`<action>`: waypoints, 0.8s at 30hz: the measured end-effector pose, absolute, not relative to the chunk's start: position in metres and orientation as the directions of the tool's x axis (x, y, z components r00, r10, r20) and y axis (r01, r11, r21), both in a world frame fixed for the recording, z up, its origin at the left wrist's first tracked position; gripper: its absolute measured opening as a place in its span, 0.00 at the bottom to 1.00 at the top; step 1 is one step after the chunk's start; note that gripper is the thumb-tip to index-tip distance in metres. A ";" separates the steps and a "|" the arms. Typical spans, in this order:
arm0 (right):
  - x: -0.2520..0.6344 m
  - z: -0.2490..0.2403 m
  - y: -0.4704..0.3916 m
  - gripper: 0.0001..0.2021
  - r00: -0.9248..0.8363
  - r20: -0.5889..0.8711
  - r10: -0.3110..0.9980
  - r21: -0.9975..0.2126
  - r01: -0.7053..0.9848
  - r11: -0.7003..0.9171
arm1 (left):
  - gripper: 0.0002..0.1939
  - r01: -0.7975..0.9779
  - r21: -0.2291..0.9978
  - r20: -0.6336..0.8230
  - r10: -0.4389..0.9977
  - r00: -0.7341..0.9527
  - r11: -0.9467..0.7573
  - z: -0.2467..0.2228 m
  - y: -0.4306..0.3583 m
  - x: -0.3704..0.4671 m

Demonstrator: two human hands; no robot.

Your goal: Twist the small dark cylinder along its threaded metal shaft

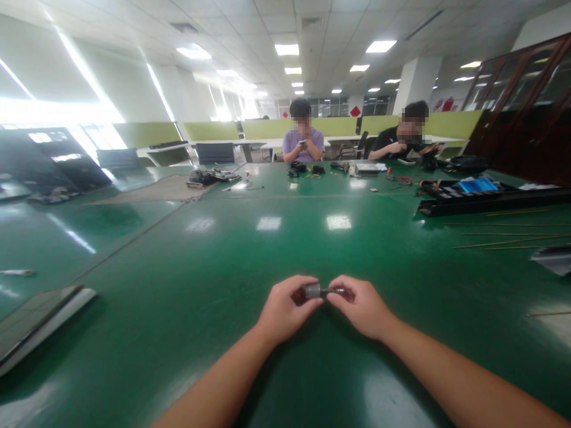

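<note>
Just above the green table (214, 255), near its front middle, my two hands meet at a small cylindrical object. My left hand (288, 306) has thumb and fingers closed round the thicker grey part (313, 290). My right hand (362, 304) pinches the thin dark part (330, 291), which points to the right. The two parts lie in one line and look joined, though fingers cover both ends. What exactly the object is stays too small to tell.
At the left edge lies a flat panel (40, 321). Thin rods (513, 235) and a long black tray (482, 203) are on the right. Cables and small parts (307, 169) lie at the far side, where a person in purple (303, 142) and a person in black (386, 141) sit.
</note>
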State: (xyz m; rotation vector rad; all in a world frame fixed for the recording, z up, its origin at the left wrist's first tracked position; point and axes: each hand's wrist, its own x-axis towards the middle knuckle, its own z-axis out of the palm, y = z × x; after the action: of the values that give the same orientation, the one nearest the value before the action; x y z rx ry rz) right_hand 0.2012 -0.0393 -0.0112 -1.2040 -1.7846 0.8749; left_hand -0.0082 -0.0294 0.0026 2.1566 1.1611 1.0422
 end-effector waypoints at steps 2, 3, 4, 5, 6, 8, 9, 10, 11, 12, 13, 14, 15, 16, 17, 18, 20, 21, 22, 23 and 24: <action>0.201 -0.011 -0.039 0.07 -0.228 0.226 0.947 -0.872 0.385 0.301 | 0.15 0.482 0.699 0.400 0.848 0.348 -0.528 0.003 -0.029 -0.008; 0.201 -0.010 -0.039 0.07 -0.226 0.225 0.948 -0.875 0.380 0.298 | 0.14 0.482 0.699 0.402 0.848 0.344 -0.528 0.003 -0.029 -0.008; 0.200 -0.010 -0.040 0.07 -0.224 0.223 0.949 -0.878 0.377 0.295 | 0.14 0.483 0.699 0.405 0.849 0.340 -0.527 0.004 -0.029 -0.008; 0.200 -0.010 -0.040 0.07 -0.221 0.221 0.950 -0.880 0.374 0.291 | 0.14 0.484 0.699 0.408 0.849 0.335 -0.526 0.004 -0.029 -0.008; 0.200 -0.010 -0.040 0.07 -0.217 0.217 0.952 -0.884 0.371 0.286 | 0.14 0.485 0.699 0.410 0.850 0.331 -0.526 0.004 -0.029 -0.008; 0.200 -0.011 -0.040 0.07 -0.213 0.208 0.955 -0.890 0.363 0.275 | 0.14 0.487 0.698 0.414 0.851 0.324 -0.525 0.005 -0.029 -0.009; 0.200 -0.012 -0.040 0.07 -0.211 0.206 0.955 -0.892 0.360 0.272 | 0.14 0.488 0.696 0.416 0.850 0.322 -0.526 0.005 -0.029 -0.009; 0.200 -0.012 -0.040 0.07 -0.210 0.205 0.956 -0.894 0.357 0.270 | 0.14 0.489 0.695 0.419 0.850 0.320 -0.527 0.005 -0.029 -0.009; 0.200 -0.013 -0.039 0.07 -0.210 0.205 0.956 -0.895 0.356 0.270 | 0.14 0.488 0.696 0.420 0.850 0.318 -0.526 0.005 -0.029 -0.009; 0.200 -0.014 -0.039 0.07 -0.209 0.205 0.956 -0.894 0.357 0.270 | 0.14 0.485 0.700 0.420 0.851 0.315 -0.524 0.004 -0.028 -0.008; 0.200 -0.015 -0.039 0.07 -0.208 0.205 0.957 -0.893 0.360 0.269 | 0.13 0.480 0.706 0.417 0.854 0.311 -0.520 0.004 -0.028 -0.008; 0.201 -0.015 -0.039 0.07 -0.205 0.202 0.958 -0.893 0.363 0.267 | 0.13 0.475 0.714 0.412 0.858 0.308 -0.514 0.004 -0.028 -0.008; 0.201 -0.016 -0.039 0.07 -0.203 0.200 0.959 -0.892 0.366 0.264 | 0.14 0.473 0.721 0.407 0.862 0.303 -0.507 0.004 -0.028 -0.008; 0.201 -0.016 -0.038 0.07 -0.202 0.198 0.959 -0.893 0.367 0.262 | 0.14 0.472 0.726 0.401 0.865 0.301 -0.500 0.004 -0.028 -0.007; 0.201 -0.016 -0.038 0.07 -0.202 0.199 0.959 -0.892 0.368 0.263 | 0.14 0.474 0.728 0.395 0.869 0.299 -0.495 0.003 -0.028 -0.007; 0.201 -0.016 -0.038 0.07 -0.203 0.201 0.958 -0.892 0.367 0.265 | 0.14 0.478 0.729 0.393 0.871 0.296 -0.491 0.003 -0.028 -0.007; 0.201 -0.016 -0.038 0.07 -0.206 0.202 0.957 -0.893 0.363 0.267 | 0.14 0.485 0.724 0.394 0.872 0.292 -0.490 0.002 -0.028 -0.008; 0.201 -0.015 -0.038 0.06 -0.207 0.201 0.957 -0.893 0.362 0.266 | 0.14 0.488 0.722 0.395 0.871 0.292 -0.491 0.002 -0.027 -0.008; 0.201 -0.015 -0.039 0.06 -0.207 0.199 0.958 -0.893 0.363 0.264 | 0.14 0.491 0.719 0.397 0.870 0.292 -0.492 0.002 -0.027 -0.008; 0.201 -0.014 -0.039 0.06 -0.205 0.198 0.959 -0.893 0.365 0.262 | 0.14 0.493 0.717 0.398 0.870 0.292 -0.493 0.001 -0.027 -0.009; 0.200 -0.014 -0.039 0.06 -0.201 0.198 0.959 -0.893 0.367 0.262 | 0.14 0.495 0.715 0.398 0.870 0.293 -0.494 0.001 -0.027 -0.009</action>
State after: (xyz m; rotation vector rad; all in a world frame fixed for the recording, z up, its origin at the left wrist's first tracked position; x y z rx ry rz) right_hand 0.2004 -0.0389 -0.0137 -1.2246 -1.7248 0.9231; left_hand -0.0092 -0.0266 0.0007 2.1060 1.2172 1.0848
